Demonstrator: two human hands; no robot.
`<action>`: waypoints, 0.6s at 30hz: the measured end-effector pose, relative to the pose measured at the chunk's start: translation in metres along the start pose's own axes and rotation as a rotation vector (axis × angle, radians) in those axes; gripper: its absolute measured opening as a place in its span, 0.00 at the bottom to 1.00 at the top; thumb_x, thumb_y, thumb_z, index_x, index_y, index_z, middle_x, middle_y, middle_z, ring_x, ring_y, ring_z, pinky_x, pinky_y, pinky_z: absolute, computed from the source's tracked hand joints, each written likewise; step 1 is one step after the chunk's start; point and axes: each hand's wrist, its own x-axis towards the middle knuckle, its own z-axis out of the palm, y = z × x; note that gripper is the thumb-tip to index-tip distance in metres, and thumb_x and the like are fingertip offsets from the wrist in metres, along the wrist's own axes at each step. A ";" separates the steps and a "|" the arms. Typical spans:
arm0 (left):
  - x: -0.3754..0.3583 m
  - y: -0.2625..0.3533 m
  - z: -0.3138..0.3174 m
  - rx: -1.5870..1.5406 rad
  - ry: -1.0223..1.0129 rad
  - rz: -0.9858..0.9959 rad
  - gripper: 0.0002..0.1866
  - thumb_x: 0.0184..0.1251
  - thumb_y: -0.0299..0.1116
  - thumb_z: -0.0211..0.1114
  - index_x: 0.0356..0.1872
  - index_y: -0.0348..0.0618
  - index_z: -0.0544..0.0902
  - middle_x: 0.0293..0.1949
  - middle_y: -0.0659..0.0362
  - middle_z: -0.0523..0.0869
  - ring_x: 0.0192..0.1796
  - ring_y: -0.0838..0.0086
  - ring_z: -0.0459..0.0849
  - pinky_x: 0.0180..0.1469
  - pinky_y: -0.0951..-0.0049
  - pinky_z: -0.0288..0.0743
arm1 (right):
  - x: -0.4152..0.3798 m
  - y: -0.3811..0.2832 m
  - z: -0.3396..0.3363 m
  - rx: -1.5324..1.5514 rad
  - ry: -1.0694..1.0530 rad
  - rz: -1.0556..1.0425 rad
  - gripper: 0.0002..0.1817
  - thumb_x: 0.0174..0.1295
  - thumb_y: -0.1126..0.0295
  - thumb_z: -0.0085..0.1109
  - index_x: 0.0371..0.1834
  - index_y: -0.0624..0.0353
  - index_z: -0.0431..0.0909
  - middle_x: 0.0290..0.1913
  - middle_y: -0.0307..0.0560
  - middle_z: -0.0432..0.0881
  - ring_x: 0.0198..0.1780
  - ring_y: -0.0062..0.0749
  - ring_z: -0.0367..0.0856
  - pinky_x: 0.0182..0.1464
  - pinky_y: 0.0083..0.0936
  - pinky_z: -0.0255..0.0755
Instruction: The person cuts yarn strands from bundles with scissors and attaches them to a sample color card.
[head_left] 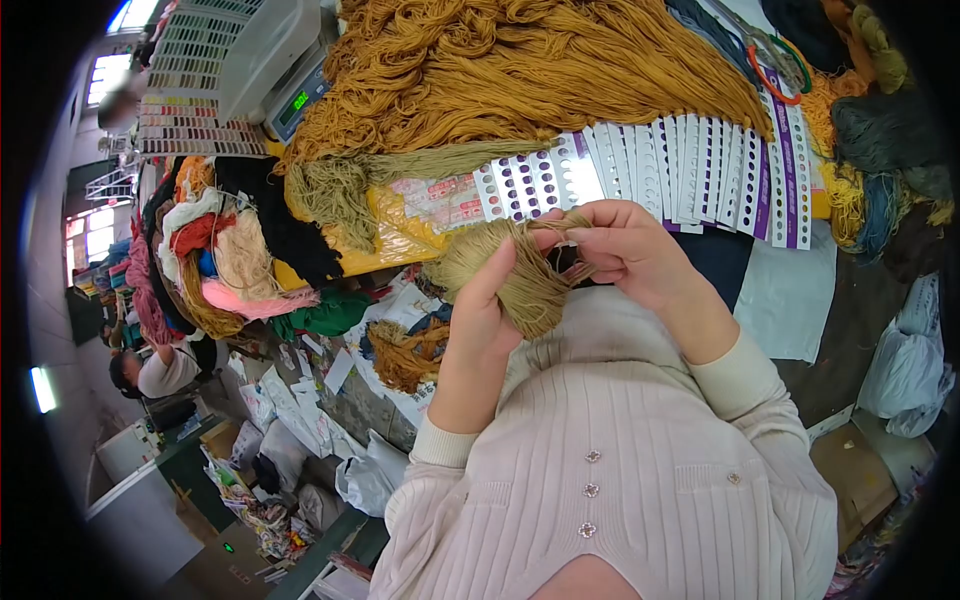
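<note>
A bundle of olive-beige yarn is held in front of my chest, near the table's front edge. My left hand is wrapped round its left side, with the thumb over the strands. At the bundle's right end my right hand pinches some strands between thumb and fingers. Behind the bundle, white and purple shade cards with holes lie fanned out. A loose olive-green skein rests to the left of them, and a large heap of mustard-brown yarn covers the back.
A scale with a green display stands at the back left. Coloured yarn is piled at the left; scissors with red and green handles lie at the back right. Plastic bags are at the far right. Another person is far left.
</note>
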 end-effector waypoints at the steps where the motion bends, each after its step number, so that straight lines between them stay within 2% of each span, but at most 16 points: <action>1: 0.000 0.000 -0.001 -0.012 -0.004 -0.007 0.18 0.64 0.35 0.43 0.43 0.28 0.72 0.54 0.49 0.65 0.53 0.63 0.68 0.53 0.63 0.64 | -0.001 0.000 0.004 -0.063 0.023 -0.007 0.09 0.50 0.73 0.55 0.34 0.63 0.76 0.21 0.31 0.72 0.18 0.08 0.59 0.18 0.08 0.48; 5: 0.001 -0.002 -0.002 -0.020 -0.022 -0.022 0.20 0.64 0.37 0.42 0.44 0.27 0.71 0.56 0.47 0.63 0.55 0.61 0.66 0.56 0.61 0.61 | 0.001 0.006 0.008 -0.275 0.048 -0.058 0.08 0.48 0.72 0.57 0.31 0.62 0.78 0.19 0.29 0.71 0.16 0.08 0.57 0.15 0.09 0.47; 9: 0.000 -0.001 0.002 0.050 -0.021 -0.017 0.20 0.63 0.36 0.41 0.46 0.27 0.69 0.56 0.47 0.63 0.56 0.60 0.66 0.56 0.61 0.61 | 0.005 0.011 0.006 -0.273 0.054 -0.079 0.08 0.47 0.73 0.58 0.32 0.62 0.78 0.17 0.29 0.70 0.15 0.08 0.57 0.15 0.09 0.47; 14: 0.000 0.000 -0.001 -0.038 -0.008 -0.022 0.18 0.63 0.34 0.42 0.46 0.28 0.69 0.56 0.47 0.63 0.55 0.61 0.66 0.56 0.62 0.62 | 0.003 0.007 0.012 -0.200 0.080 -0.073 0.06 0.47 0.74 0.58 0.29 0.61 0.79 0.16 0.29 0.69 0.15 0.08 0.56 0.16 0.10 0.47; 15: 0.000 0.000 0.000 -0.077 0.001 -0.027 0.18 0.63 0.33 0.43 0.46 0.28 0.69 0.56 0.47 0.64 0.55 0.62 0.67 0.55 0.63 0.62 | 0.003 0.007 0.011 -0.183 0.071 -0.072 0.05 0.48 0.74 0.57 0.29 0.61 0.78 0.17 0.30 0.69 0.16 0.09 0.57 0.16 0.10 0.48; 17: 0.001 0.000 0.004 0.067 0.105 -0.008 0.16 0.61 0.32 0.46 0.45 0.29 0.70 0.54 0.48 0.67 0.54 0.63 0.68 0.54 0.64 0.64 | 0.004 0.007 0.008 -0.148 0.052 -0.071 0.04 0.48 0.75 0.57 0.27 0.63 0.78 0.20 0.31 0.70 0.17 0.10 0.58 0.17 0.10 0.50; 18: 0.001 0.000 0.005 0.139 0.158 0.002 0.15 0.61 0.31 0.47 0.45 0.30 0.70 0.52 0.49 0.68 0.53 0.64 0.69 0.54 0.64 0.64 | 0.006 0.011 0.007 -0.225 0.077 -0.208 0.04 0.48 0.75 0.56 0.28 0.63 0.77 0.23 0.32 0.70 0.18 0.10 0.59 0.18 0.11 0.52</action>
